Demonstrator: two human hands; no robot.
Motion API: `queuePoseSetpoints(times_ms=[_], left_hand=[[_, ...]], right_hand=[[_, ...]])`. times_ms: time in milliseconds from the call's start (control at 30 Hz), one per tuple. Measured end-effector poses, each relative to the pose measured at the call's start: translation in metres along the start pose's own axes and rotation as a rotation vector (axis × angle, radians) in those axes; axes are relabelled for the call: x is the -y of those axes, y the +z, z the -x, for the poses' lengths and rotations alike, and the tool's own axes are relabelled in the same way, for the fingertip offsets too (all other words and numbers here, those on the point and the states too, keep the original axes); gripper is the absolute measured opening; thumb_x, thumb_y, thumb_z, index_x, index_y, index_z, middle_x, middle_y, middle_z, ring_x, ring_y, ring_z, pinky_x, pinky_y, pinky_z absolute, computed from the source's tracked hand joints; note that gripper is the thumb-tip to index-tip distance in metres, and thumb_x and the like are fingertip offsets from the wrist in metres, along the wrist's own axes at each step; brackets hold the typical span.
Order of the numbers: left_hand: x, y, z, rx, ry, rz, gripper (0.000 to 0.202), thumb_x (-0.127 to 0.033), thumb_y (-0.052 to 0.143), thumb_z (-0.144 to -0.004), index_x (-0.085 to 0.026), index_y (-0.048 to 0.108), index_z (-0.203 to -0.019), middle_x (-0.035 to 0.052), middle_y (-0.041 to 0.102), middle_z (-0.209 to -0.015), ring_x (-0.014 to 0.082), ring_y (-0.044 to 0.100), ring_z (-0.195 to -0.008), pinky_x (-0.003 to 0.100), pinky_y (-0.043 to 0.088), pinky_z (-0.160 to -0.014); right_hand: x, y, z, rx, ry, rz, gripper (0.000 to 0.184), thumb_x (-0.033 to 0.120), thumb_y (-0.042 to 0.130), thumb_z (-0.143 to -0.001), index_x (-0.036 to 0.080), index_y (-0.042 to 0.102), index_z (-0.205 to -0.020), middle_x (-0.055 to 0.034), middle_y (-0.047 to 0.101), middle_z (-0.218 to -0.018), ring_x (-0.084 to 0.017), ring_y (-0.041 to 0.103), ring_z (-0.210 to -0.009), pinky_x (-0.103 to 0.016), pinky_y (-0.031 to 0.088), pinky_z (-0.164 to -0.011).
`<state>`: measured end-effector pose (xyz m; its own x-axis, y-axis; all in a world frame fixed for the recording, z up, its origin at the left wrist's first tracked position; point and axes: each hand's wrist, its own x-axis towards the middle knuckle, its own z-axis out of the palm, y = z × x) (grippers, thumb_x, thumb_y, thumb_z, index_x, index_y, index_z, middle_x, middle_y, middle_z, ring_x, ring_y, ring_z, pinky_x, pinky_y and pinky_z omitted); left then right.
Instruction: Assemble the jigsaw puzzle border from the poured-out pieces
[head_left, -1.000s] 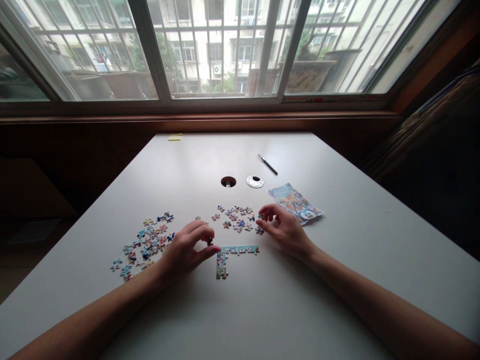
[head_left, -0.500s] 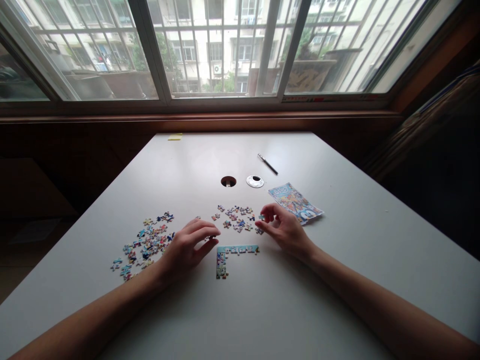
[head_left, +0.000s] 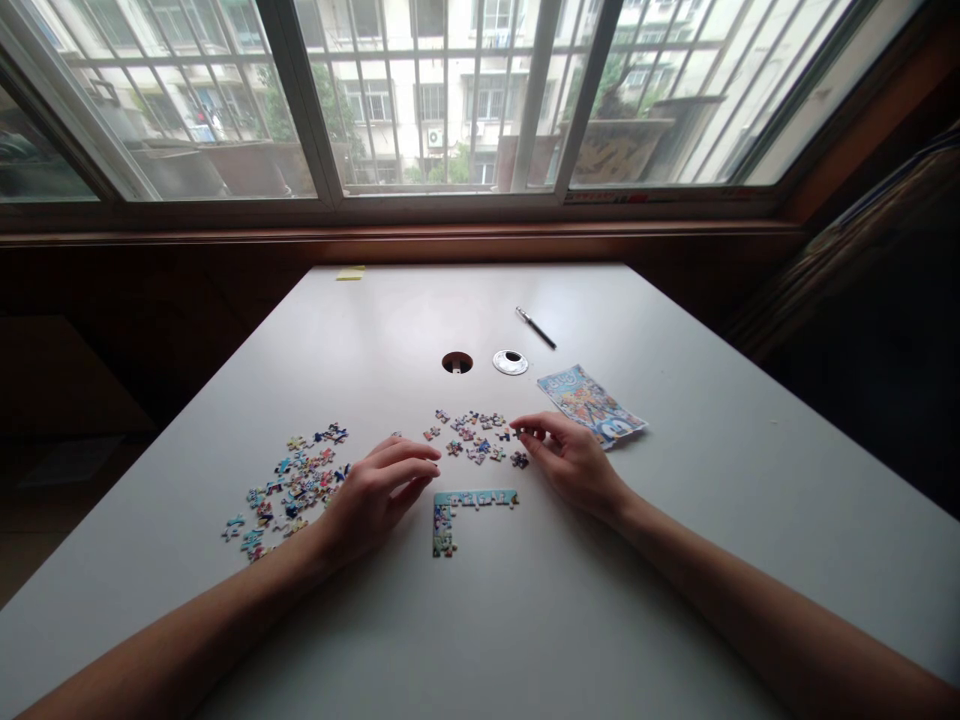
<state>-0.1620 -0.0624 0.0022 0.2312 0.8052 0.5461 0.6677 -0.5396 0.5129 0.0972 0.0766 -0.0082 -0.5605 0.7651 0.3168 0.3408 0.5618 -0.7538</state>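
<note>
My left hand (head_left: 386,490) hovers left of the partly joined jigsaw (head_left: 444,525), its fingers pinched on a puzzle piece that is almost wholly hidden. To the right of the small middle group of loose puzzle pieces (head_left: 478,435), my right hand (head_left: 566,455) is closed, thumb against fingertips, on another puzzle piece (head_left: 520,432). That piece shows only as a small dark edge. The joined jigsaw forms a corner: a light-blue strip along the top and a multicoloured strip down the left. A larger pile of puzzle pieces (head_left: 292,490) lies beyond my left forearm, partly covered by it.
A colourful picture sheet (head_left: 592,403) lies just past my right hand. Farther back are a pen (head_left: 535,328), a round metal cover (head_left: 510,362) and a round hole (head_left: 457,363) in the white table (head_left: 480,640). A yellow slip (head_left: 350,273) sits near the far edge.
My right hand has shifted slightly and turned its puzzle piece, whose teal face showed before. The left fingers have drawn closer together, covering the piece seen between them earlier.
</note>
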Motion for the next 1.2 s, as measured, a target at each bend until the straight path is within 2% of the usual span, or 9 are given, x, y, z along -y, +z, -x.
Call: queuePoseSetpoints(times_ms=[233,467,733,1033,1200], left_hand=[[0.0036,0.0024,0.0024,0.000,-0.025,-0.011,0.016,-0.009,0.058,-0.091,-0.018,0.070,-0.096,0.0076,0.069,-0.102,0.0172,0.066,-0.095,0.032,0.056,-0.084],[0.0037,0.0016,0.0024,0.033,-0.034,-0.009,0.017,-0.011,0.056,-0.092,-0.019,0.071,-0.098,0.0078,0.070,-0.102,0.0177,0.065,-0.095,0.034,0.056,-0.086],[0.0028,0.0018,0.0033,0.018,-0.061,-0.006,0.015,-0.012,0.057,-0.092,-0.019,0.069,-0.096,0.0065,0.069,-0.103,0.0161,0.066,-0.094,0.030,0.055,-0.084],[0.0038,0.0022,0.0044,0.010,-0.065,-0.020,0.013,-0.014,0.058,-0.092,-0.019,0.070,-0.095,0.0064,0.069,-0.103,0.0149,0.066,-0.092,0.027,0.057,-0.080],[0.0036,0.0032,0.0053,0.022,-0.055,-0.027,0.014,-0.014,0.058,-0.091,-0.018,0.071,-0.097,0.0077,0.069,-0.105,0.0155,0.067,-0.092,0.029,0.058,-0.082]], right_hand=[[0.0037,-0.0013,-0.0004,-0.021,0.062,0.071,0.018,0.024,0.060,-0.086,0.022,0.072,-0.099,-0.0044,0.067,-0.087,-0.017,0.060,-0.077,-0.031,0.049,-0.069],[0.0021,0.0003,-0.0006,-0.027,-0.021,0.188,0.014,0.020,0.060,-0.085,0.022,0.074,-0.089,-0.0041,0.068,-0.087,-0.020,0.061,-0.086,-0.036,0.048,-0.083],[-0.0054,0.0025,-0.0002,-0.044,0.002,0.186,0.013,0.023,0.063,-0.084,0.024,0.076,-0.087,-0.0054,0.065,-0.092,-0.021,0.061,-0.089,-0.035,0.050,-0.081],[-0.0005,0.0014,-0.0001,-0.029,-0.008,0.170,0.011,0.019,0.063,-0.084,0.023,0.072,-0.086,-0.0038,0.066,-0.088,-0.019,0.061,-0.084,-0.033,0.050,-0.079],[-0.0009,0.0015,-0.0003,-0.028,-0.019,0.172,0.010,0.020,0.062,-0.085,0.023,0.072,-0.085,-0.0039,0.066,-0.088,-0.019,0.061,-0.082,-0.034,0.049,-0.079]])
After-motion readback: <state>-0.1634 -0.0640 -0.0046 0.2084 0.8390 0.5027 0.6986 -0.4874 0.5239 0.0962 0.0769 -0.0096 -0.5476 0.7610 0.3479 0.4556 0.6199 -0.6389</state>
